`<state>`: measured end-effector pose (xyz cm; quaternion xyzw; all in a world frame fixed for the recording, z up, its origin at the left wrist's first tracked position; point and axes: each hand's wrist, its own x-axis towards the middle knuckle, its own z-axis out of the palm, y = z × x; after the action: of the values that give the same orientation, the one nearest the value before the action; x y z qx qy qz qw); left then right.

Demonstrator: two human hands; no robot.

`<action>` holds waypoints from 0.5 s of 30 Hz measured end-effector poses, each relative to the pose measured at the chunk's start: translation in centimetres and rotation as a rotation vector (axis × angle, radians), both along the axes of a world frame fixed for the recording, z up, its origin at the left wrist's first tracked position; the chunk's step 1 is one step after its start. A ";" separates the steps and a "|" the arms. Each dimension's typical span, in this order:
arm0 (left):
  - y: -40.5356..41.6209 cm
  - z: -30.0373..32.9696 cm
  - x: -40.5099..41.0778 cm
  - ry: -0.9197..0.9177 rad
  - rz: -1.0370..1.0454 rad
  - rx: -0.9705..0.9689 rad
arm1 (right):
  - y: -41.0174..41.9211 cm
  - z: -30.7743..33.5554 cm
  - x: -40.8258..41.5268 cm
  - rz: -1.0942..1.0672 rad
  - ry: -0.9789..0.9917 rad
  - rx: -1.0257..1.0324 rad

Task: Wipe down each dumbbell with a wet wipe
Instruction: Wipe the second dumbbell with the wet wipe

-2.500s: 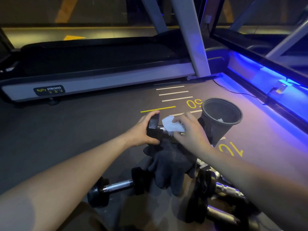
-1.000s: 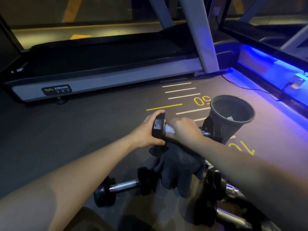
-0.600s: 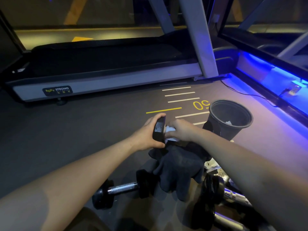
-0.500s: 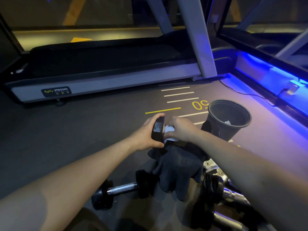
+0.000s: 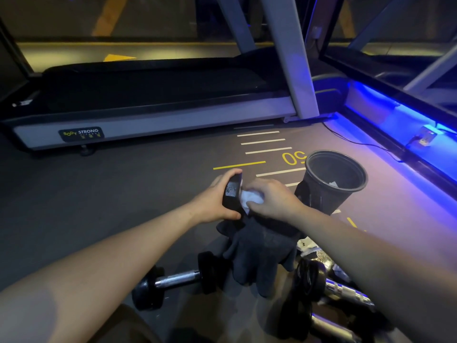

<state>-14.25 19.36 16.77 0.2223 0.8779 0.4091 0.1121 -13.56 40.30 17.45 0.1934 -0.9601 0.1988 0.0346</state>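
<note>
Gripping one black end of a dumbbell (image 5: 232, 194), the left hand (image 5: 215, 201) holds the weight up above the gym floor (image 5: 99, 194), thumb curled under the end and fingers wrapped over its top. The right hand (image 5: 270, 200) closes round the bar just beside that end, its fingers pressing a crumpled white wipe (image 5: 248, 198) against the metal; the wipe shows only as a pale wad between the two hands. The far end of the held dumbbell is hidden behind the right hand and wrist.

Dark gloves (image 5: 259, 253) hang directly below the hands, their fingers drooping toward the floor; what they hang from cannot be made out. Under them a second dumbbell (image 5: 176, 280) lies on the floor, chrome bar between two black ends, its right end partly covered by the gloves. More dumbbells (image 5: 329, 295) lie to the right, partly behind the right forearm, with chrome bars catching the light.

A black bin (image 5: 329, 194) sits tilted just beyond the right hand, its open mouth toward the camera and a scrap of white visible inside. Yellow and white lines and the figure "50" mark the floor beside it. A treadmill (image 5: 153, 120) labelled "BODY STRONG" runs across the background, and a strip of blue light (image 5: 395, 120) glows along the base of the equipment at right.
</note>
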 end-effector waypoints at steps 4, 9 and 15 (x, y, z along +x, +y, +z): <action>0.1 0.0 0.0 0.008 0.007 -0.008 | 0.2 0.4 -0.3 -0.030 -0.048 -0.024; 0.0 -0.1 -0.1 0.004 0.004 -0.003 | -0.3 0.3 -0.7 -0.058 0.013 -0.016; 0.0 -0.2 -0.3 0.003 0.007 0.000 | -0.5 -0.1 -2.2 -0.096 -0.189 -0.002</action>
<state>-14.51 19.32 16.61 0.2200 0.8788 0.4093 0.1091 -15.81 39.80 17.31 0.1276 -0.9670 0.2154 -0.0466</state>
